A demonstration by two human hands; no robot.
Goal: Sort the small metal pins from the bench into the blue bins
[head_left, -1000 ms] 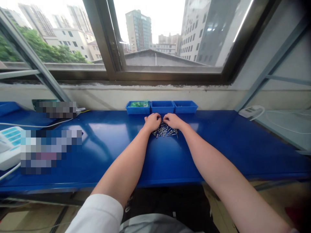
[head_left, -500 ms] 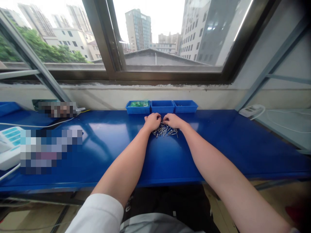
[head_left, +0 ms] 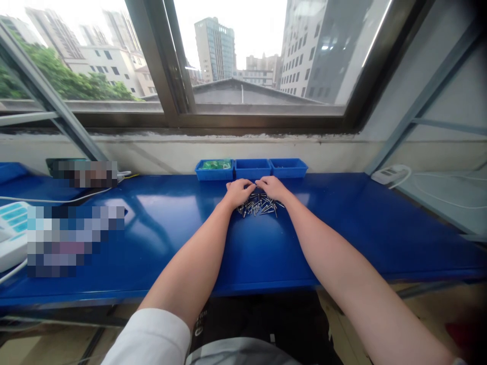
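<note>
Pile of metal pins on the blue table — just on the body side of the fingertips, centered between left hand and right hand, partly under both. Neither hand clearly nearer. Pins' long axes point every which way, no common direction. Both hands curled, fingertips nearly meeting; cannot tell if a pin is pinched there. Blue bins sit just beyond the hands — no label readable. White lettering on dark cloth by the lap, not legible.
</note>
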